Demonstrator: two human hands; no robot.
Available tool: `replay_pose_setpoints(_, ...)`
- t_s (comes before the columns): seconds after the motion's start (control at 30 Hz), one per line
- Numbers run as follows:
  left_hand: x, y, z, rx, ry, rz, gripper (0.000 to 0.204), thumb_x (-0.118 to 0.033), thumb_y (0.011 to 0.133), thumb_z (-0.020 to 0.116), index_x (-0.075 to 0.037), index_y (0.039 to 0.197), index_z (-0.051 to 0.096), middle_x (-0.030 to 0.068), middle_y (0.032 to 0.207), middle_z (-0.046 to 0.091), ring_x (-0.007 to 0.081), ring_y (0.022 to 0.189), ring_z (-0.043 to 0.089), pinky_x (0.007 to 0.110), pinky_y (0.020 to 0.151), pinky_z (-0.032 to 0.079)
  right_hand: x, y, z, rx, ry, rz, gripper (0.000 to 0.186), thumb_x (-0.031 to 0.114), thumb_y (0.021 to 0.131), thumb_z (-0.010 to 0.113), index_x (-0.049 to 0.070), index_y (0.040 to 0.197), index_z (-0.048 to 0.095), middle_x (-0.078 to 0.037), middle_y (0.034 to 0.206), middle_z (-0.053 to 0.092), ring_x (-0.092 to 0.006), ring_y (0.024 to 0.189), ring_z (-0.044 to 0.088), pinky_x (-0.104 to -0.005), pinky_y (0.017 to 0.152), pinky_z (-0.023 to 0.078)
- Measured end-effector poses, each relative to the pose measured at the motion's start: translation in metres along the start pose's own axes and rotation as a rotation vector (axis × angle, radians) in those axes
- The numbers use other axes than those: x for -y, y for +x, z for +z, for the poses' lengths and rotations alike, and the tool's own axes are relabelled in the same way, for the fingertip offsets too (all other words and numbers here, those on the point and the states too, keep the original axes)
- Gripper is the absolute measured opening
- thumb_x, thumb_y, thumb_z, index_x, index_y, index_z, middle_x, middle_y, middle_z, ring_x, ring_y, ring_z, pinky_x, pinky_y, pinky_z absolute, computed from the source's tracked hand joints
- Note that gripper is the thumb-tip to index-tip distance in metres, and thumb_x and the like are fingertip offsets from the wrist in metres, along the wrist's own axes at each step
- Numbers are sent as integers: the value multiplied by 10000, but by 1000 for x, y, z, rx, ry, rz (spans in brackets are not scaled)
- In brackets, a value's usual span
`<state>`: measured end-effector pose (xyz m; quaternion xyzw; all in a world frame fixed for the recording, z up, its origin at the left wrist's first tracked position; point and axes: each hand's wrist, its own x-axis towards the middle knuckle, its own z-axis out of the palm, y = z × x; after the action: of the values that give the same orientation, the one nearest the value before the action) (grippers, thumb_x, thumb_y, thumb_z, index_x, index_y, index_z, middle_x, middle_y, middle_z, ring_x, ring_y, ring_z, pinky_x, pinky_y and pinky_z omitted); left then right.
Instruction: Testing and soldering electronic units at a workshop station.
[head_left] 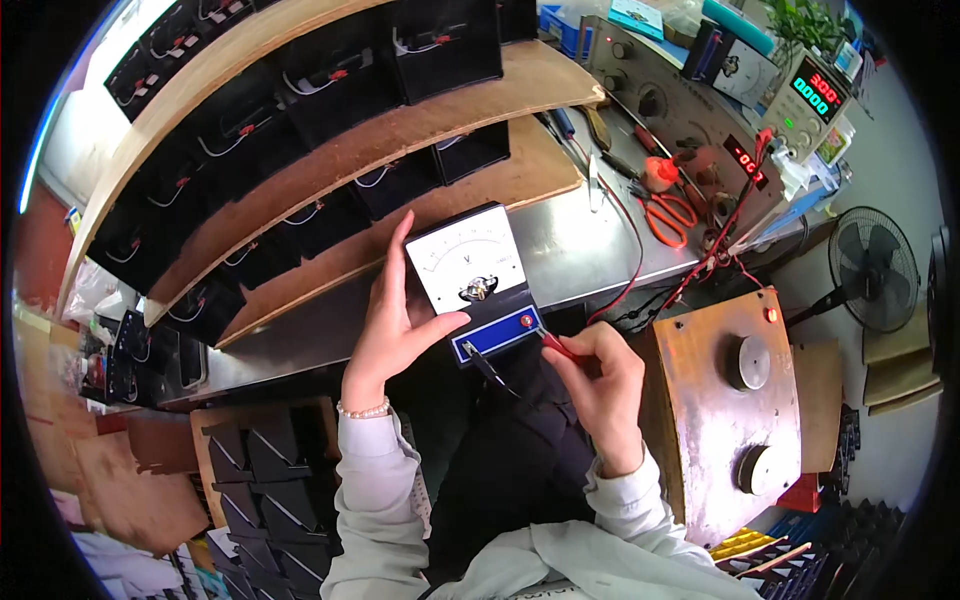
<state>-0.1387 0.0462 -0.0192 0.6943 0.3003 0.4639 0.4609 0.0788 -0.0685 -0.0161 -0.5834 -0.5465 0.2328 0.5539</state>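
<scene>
A black analog voltmeter [465,250] with a white dial and a blue lower strip is tilted in front of me at the metal bench's near edge. My left hand [390,325] grips it from the left side, thumb on the front and the other fingers along its side and back. My right hand [608,385] pinches a red alligator clip [557,345], whose tip is at the red terminal [527,321] on the strip's right end. Whether the jaws bite on it I cannot tell. A black clip lead [484,368] hangs from the strip's left terminal.
Curved wooden shelves [330,140] hold several black meter housings. On the bench lie orange-handled scissors [668,218] and hand tools, beside a power supply [808,100] with lit digits. A metal box with two knobs [735,400] stands right; stacked black housings [270,490] sit lower left.
</scene>
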Motion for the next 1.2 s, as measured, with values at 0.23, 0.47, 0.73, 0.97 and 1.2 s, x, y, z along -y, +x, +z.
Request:
replay_pose_setpoints(0.23, -11, 3, 1, 48, -95, -141, 1134, 93, 763, 749, -216, 1599, 47, 134, 1522, 348, 243, 1366, 423, 414, 1105, 408, -9, 9, 18, -59, -74, -35, 205, 34, 773, 817, -14, 834, 627, -113, 750, 629, -179, 602, 620, -276, 557, 488)
replay_pose_setpoints(0.47, -14, 3, 1, -13, -203, -104, 1085, 83, 740, 787, -142, 1585, 144, 149, 1424, 453, 228, 1286, 504, 377, 1052, 456, -12, 7, 17, 0, 74, -55, 237, 40, 751, 839, -10, 896, 657, -86, 798, 626, -138, 647, 605, -255, 572, 488)
replay_pose_setpoints(0.73, -16, -14, 19, -107, -1, -85, 1078, -8, 726, 824, -100, 1585, 178, 178, 1394, 490, 263, 1281, 497, 386, 1060, 420, 16, 7, 20, 136, -358, -308, 1089, 293, 602, 920, -104, 1434, 341, -300, 1395, 454, -441, 1247, 490, -477, 1027, 428)
replay_pose_setpoints(0.97, -93, -49, 87, -288, 432, 327, 884, -239, 723, 863, 24, 1445, 426, 258, 1440, 438, 432, 1338, 421, 511, 1086, 357, -7, -23, -12, 412, 974, 375, 984, 374, 796, 791, -18, 1529, 264, -175, 1516, 392, -332, 1383, 427, -420, 1125, 378)
replay_pose_setpoints(1.2, -84, -59, 106, -155, 680, 128, 263, -107, 725, 824, -77, 975, 747, 149, 1328, 559, 416, 1345, 398, 498, 1081, 344, -44, -55, -12, 292, 2161, 726, 1043, 763, 765, 595, 115, 1536, 325, -251, 1554, 327, -484, 1348, 411, -709, 1073, 300)
